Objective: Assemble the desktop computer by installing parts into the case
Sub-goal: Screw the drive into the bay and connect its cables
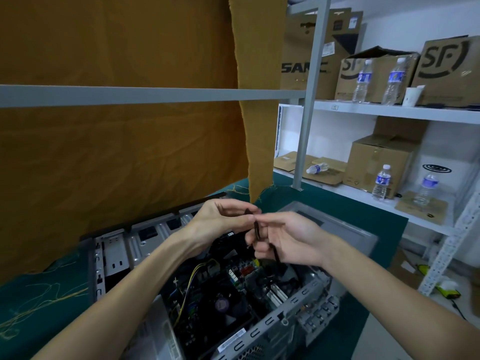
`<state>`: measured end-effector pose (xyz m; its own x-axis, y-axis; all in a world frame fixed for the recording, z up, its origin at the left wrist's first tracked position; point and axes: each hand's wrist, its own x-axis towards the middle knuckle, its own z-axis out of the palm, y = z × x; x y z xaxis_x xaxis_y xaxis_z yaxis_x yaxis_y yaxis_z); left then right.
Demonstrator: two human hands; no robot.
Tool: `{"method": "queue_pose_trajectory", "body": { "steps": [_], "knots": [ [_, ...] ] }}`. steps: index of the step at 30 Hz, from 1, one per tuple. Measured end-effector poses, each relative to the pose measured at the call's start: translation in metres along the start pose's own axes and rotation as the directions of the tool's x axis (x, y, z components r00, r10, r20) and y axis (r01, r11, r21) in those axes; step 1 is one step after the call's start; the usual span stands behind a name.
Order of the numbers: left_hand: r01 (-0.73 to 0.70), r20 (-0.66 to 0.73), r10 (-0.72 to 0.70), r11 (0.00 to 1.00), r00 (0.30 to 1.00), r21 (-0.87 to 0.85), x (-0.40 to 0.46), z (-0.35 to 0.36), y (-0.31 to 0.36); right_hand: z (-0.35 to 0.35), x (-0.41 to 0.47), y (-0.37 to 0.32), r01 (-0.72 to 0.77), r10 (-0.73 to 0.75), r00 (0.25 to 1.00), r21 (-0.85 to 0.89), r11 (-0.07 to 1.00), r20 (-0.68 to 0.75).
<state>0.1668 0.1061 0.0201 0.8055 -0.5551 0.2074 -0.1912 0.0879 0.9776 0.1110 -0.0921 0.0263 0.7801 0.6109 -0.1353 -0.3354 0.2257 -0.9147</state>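
An open grey computer case (pixel 283 311) lies on its side on the green table cover, its motherboard, black CPU fan (pixel 223 305) and yellow-black wires exposed. Above the case both hands meet around a thin black cable (pixel 256 229). My left hand (pixel 220 219) pinches the cable's upper end between thumb and fingertips. My right hand (pixel 288 239) grips the cable lower down, and its tail runs out under the palm toward the case.
A mustard cloth (pixel 117 141) hangs behind the table, crossed by a grey shelf bar. A grey side panel (pixel 345 229) lies right of the case. White shelves (pixel 389 111) at right hold cardboard boxes, water bottles and a paper cup.
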Motion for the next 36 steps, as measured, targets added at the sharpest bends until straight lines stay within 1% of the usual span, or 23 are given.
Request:
{"method": "queue_pose_trajectory", "body": {
  "steps": [2,3,4,5,7,8,10,12,14,16,18,20,23,24,26,29,31,32,36],
  "knots": [
    [-0.024,0.001,0.024,1.0,1.0,0.017,-0.001,-0.006,0.0,0.002,0.005,0.005,0.016,-0.013,0.993,0.026,1.0,-0.116],
    [-0.038,-0.009,0.038,0.996,0.999,0.076,-0.001,-0.01,-0.001,0.001,0.008,0.009,0.022,-0.022,0.981,-0.002,1.0,-0.191],
    [-0.061,-0.02,0.066,0.981,0.998,0.186,-0.002,-0.013,-0.004,0.001,0.012,0.014,0.018,-0.032,0.96,-0.051,0.999,-0.279],
    [-0.09,-0.023,0.103,0.941,0.994,0.327,-0.001,-0.016,-0.008,0.0,0.015,0.019,-0.002,-0.043,0.927,-0.12,0.993,-0.373],
    [-0.109,-0.025,0.154,0.795,0.988,0.596,0.001,-0.02,-0.02,0.0,0.022,0.029,-0.067,-0.089,0.847,-0.271,0.96,-0.524],
    [-0.097,-0.026,0.16,0.71,0.987,0.698,0.002,-0.022,-0.026,0.0,0.025,0.034,-0.093,-0.129,0.816,-0.349,0.933,-0.563],
    [-0.061,-0.024,0.136,0.588,0.99,0.806,0.006,-0.025,-0.036,0.003,0.033,0.04,-0.165,-0.222,0.774,-0.526,0.834,-0.594],
    [-0.028,-0.017,0.084,0.506,0.996,0.862,0.01,-0.028,-0.043,0.003,0.038,0.045,-0.273,-0.262,0.751,-0.646,0.713,-0.606],
    [-0.007,-0.019,0.052,0.457,0.998,0.889,0.013,-0.029,-0.047,0.0,0.043,0.048,-0.37,-0.235,0.746,-0.681,0.632,-0.623],
    [-0.002,-0.027,0.061,0.432,0.998,0.902,0.017,-0.029,-0.049,-0.001,0.047,0.048,-0.443,-0.233,0.731,-0.706,0.553,-0.641],
    [-0.003,-0.034,0.088,0.393,0.996,0.919,0.02,-0.028,-0.05,-0.002,0.051,0.046,-0.468,-0.261,0.718,-0.725,0.506,-0.646],
    [0.0,-0.05,0.121,0.383,0.991,0.924,0.02,-0.025,-0.053,-0.003,0.056,0.042,-0.465,-0.279,0.721,-0.741,0.485,-0.635],
    [0.012,-0.08,0.157,0.396,0.984,0.918,0.018,-0.022,-0.058,-0.005,0.063,0.039,-0.502,-0.299,0.72,-0.767,0.4,-0.627],
    [0.013,-0.087,0.166,0.402,0.982,0.915,0.018,-0.023,-0.06,-0.005,0.064,0.039,-0.512,-0.293,0.72,-0.767,0.388,-0.629],
    [0.011,-0.094,0.184,0.41,0.978,0.912,0.018,-0.023,-0.062,-0.008,0.066,0.04,-0.511,-0.268,0.723,-0.754,0.412,-0.637],
    [0.003,-0.096,0.213,0.4,0.972,0.917,0.017,-0.023,-0.064,-0.01,0.067,0.044,-0.467,-0.191,0.736,-0.692,0.551,-0.649],
    [-0.002,-0.093,0.224,0.389,0.97,0.921,0.017,-0.022,-0.065,-0.01,0.067,0.045,-0.419,-0.173,0.74,-0.648,0.636,-0.649],
    [-0.003,-0.093,0.228,0.388,0.969,0.922,0.017,-0.022,-0.065,-0.01,0.067,0.046,-0.403,-0.174,0.743,-0.639,0.655,-0.647],
    [-0.001,-0.103,0.238,0.398,0.966,0.917,0.016,-0.021,-0.064,-0.012,0.067,0.048,-0.398,-0.183,0.741,-0.642,0.655,-0.646]
  ]
}}
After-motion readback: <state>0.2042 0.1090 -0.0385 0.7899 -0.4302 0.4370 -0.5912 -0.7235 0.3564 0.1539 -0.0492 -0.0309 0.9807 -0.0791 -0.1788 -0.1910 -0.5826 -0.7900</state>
